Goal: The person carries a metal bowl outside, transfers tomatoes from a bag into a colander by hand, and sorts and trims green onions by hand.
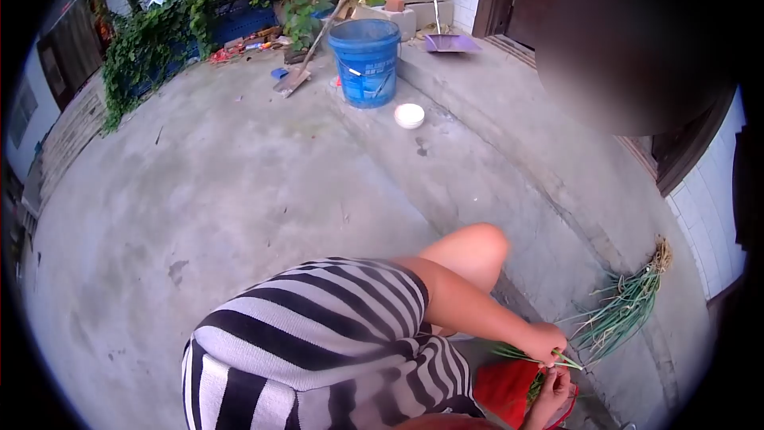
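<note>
My left hand (545, 343) is closed around a few thin green onion stalks (568, 361), whose pale ends point right. Just below it, my right hand (554, 392) has its fingers bent together close to the stalks; what lies between the fingertips is too small to tell. Under both hands is a red bag (501, 390) with some greens showing at its opening. A bundle of green onions (622, 314) lies on the concrete to the right, its roots toward the upper right.
A blue bucket (364, 64) stands beyond a low step, with a white bowl (409, 116) beside it. A shovel (317, 40) leans left of the bucket. A purple dustpan (451, 43) rests near the doorway. Leafy vines (159, 48) grow at upper left.
</note>
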Demonstrator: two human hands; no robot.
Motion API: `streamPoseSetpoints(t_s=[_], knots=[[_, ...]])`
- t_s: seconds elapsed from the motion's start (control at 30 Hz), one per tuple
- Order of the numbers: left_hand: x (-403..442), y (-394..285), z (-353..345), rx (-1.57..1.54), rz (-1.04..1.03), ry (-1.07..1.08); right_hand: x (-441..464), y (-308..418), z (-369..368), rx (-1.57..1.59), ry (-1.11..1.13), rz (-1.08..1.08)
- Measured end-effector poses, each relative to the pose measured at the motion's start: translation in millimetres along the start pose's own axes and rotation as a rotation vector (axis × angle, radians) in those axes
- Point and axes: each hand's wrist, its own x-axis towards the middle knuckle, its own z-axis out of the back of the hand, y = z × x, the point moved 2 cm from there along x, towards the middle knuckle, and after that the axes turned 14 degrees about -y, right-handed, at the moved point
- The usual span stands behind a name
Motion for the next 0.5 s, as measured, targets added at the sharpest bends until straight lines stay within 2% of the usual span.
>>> streamPoseSetpoints(t_s=[0.03,0.1,0.13,0.2,0.23,0.27,0.3,0.37,0.47,0.5], knots=[[1,8,-3,-0.020,-0.009,0.000,1,4,-3,0.016,0.001,0.076],[2,6,-3,-0.025,0.015,0.020,1,-55,-27,0.201,-0.115,0.030],[2,6,-5,-0.029,0.021,0.040,-1,-57,-30,0.287,-0.171,0.001],[2,8,-13,-0.033,0.032,0.109,-6,-61,-21,0.092,-0.204,0.102],[-1,-2,-12,-0.020,0.085,0.091,-8,-44,-13,-0.018,-0.226,0.134],[-8,-28,5,-0.044,0.105,0.189,-6,-13,-7,-0.034,-0.273,0.188],[-9,-21,-6,-0.226,0.052,0.128,-10,-41,-3,-0.060,-0.241,0.116],[-6,-35,-1,-0.125,0.048,0.243,-15,-42,5,-0.143,-0.265,0.032],[1,-34,-10,-0.250,0.168,0.307,-20,-38,17,-0.196,-0.409,0.050],[3,-49,-5,-0.211,0.145,0.380,-23,-42,26,-0.219,-0.409,-0.011]])
